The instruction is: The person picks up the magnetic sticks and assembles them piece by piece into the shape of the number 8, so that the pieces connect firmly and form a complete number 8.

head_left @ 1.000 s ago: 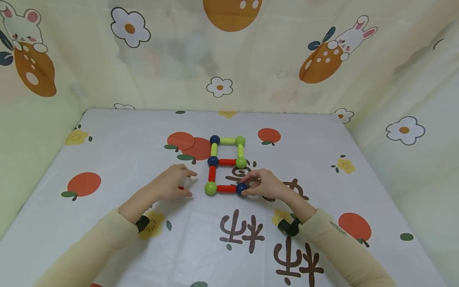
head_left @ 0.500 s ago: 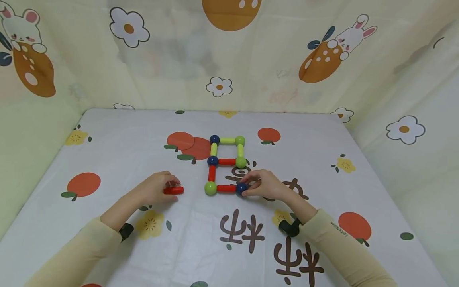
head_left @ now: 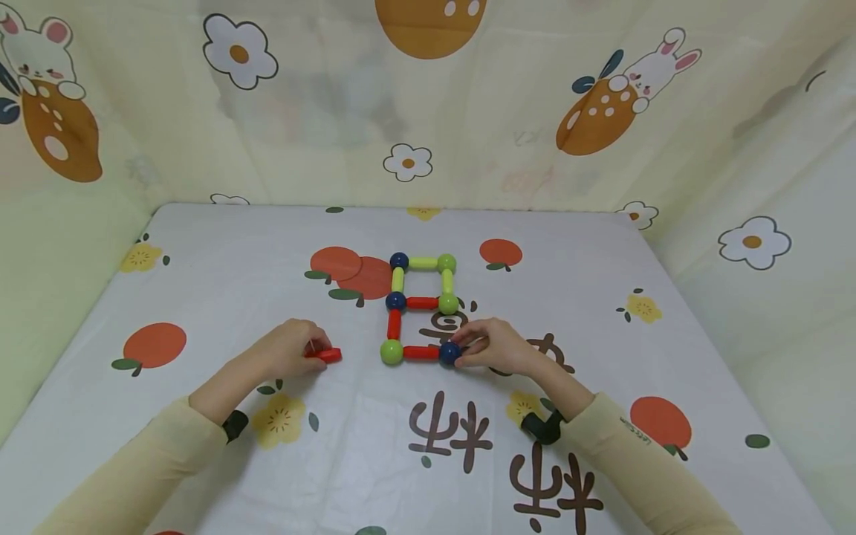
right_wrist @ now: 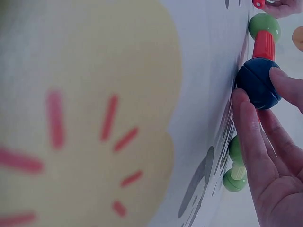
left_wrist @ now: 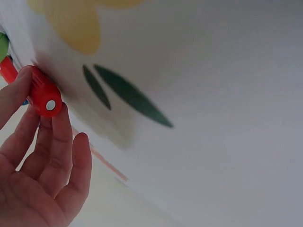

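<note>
My left hand [head_left: 284, 351] pinches a loose red magnetic rod [head_left: 329, 355] between thumb and fingers, just above or on the cloth. In the left wrist view the rod's end [left_wrist: 45, 100] shows a pale round tip. With its thumb and fingers, my right hand [head_left: 500, 347] holds a dark blue ball [right_wrist: 258, 84] at the near right end of a flat ball-and-rod figure. A red rod [head_left: 422, 353] joins that ball to a green ball [head_left: 391, 352]. Another red rod [head_left: 394, 325] runs from there up to a blue ball [head_left: 396, 301]. Beyond it lies a closed square with light green rods [head_left: 423, 263].
A white printed tablecloth [head_left: 348, 461] with fruit, flowers and brown lettering covers the table. Behind it hangs a cream curtain [head_left: 321, 119] with rabbit and flower prints, which also runs down both sides.
My left hand has drawn back leftward from near the figure and taken hold of the loose red rod, turning it slightly. My right hand stays at the blue ball.
</note>
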Available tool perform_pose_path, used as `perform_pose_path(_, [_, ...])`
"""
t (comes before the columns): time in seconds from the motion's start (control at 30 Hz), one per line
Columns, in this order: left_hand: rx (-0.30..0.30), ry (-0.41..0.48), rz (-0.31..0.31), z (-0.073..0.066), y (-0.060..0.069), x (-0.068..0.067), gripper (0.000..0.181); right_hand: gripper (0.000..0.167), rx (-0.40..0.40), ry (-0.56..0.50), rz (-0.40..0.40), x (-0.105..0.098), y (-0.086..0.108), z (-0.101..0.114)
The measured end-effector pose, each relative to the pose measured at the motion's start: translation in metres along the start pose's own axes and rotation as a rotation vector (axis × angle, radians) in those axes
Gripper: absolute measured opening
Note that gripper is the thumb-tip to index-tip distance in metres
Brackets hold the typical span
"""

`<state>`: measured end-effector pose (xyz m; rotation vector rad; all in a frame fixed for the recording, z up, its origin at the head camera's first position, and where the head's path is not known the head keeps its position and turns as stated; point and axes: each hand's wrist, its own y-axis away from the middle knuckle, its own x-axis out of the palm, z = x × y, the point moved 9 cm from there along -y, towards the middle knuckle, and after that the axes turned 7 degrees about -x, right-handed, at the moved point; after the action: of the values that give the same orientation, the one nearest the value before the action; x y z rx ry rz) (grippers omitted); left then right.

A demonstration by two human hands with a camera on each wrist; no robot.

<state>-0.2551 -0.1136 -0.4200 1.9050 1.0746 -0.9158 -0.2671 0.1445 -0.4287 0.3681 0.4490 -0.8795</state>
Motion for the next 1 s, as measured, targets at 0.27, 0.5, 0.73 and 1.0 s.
perform_pose_path(0.27, [-0.040, 0.055, -0.009, -0.005, -0.008, -0.010, 0.021, 0.034, 0.010, -0.006, -0.002, -0.001, 0.002, -0.004])
perform_pose_path(0.5, [-0.051, 0.086, -0.003, -0.019, -0.018, -0.014, 0.023, 0.032, 0.024, -0.008, 0.009, -0.001, 0.001, -0.003])
perform_pose_path(0.73, [-0.008, 0.142, -0.021, -0.043, -0.028, -0.022, 0.026, 0.032, 0.023, -0.004, 0.020, 0.000, 0.001, -0.001])
perform_pose_path(1.0, [-0.070, 0.240, -0.025, -0.063, -0.052, -0.017, 0.029, 0.033, 0.015, 0.027, 0.005, -0.001, -0.002, -0.002])
